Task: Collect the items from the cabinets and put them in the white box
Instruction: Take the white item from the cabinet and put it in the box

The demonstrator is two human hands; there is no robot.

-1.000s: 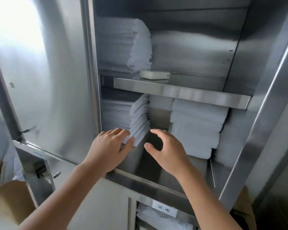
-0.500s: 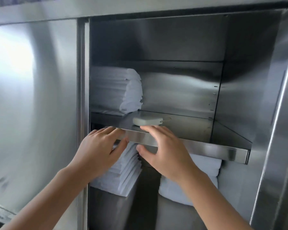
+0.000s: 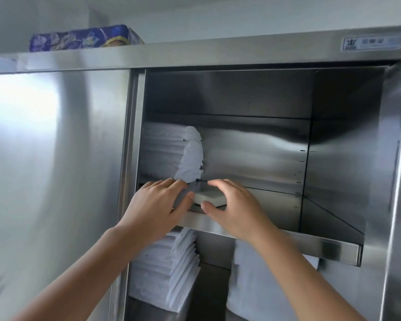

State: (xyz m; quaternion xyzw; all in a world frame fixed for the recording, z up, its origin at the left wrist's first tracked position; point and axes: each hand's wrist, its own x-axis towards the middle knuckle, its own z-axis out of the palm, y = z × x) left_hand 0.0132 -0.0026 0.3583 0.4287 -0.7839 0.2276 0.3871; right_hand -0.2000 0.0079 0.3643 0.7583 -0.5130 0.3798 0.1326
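- Item sought: small white block (image 3: 210, 199), lying flat on the upper shelf (image 3: 310, 245) in the gap between the two hands. It sat close to the shelf's front lip, so I judged it reachable without disturbing the linen behind.
- Left hand (image 3: 158, 205): fingers straight and spread, holding nothing, thumb just beside the block's left end. I read this as a stop, placed so the block could not slide away on the smooth steel.
- Right hand (image 3: 234, 209): fingers arched over the block's right part, thumb at its near edge, a posture suited to a pinch from above. I could not tell whether it had closed on the block or only hovered.
- Hands together: near each other, not touching.
- Upper linen stack (image 3: 171, 154): folded white cloth just beyond the left fingertips, set against the compartment's left wall.
- Lower left stack (image 3: 167, 274) and lower right stack (image 3: 252, 286): more folded white cloth, one shelf down, below the wrists.
- Blue package (image 3: 83, 38): well above both hands, on the cabinet top.
- White box: not in view. I judged the collecting step under way, the depositing not yet begun.
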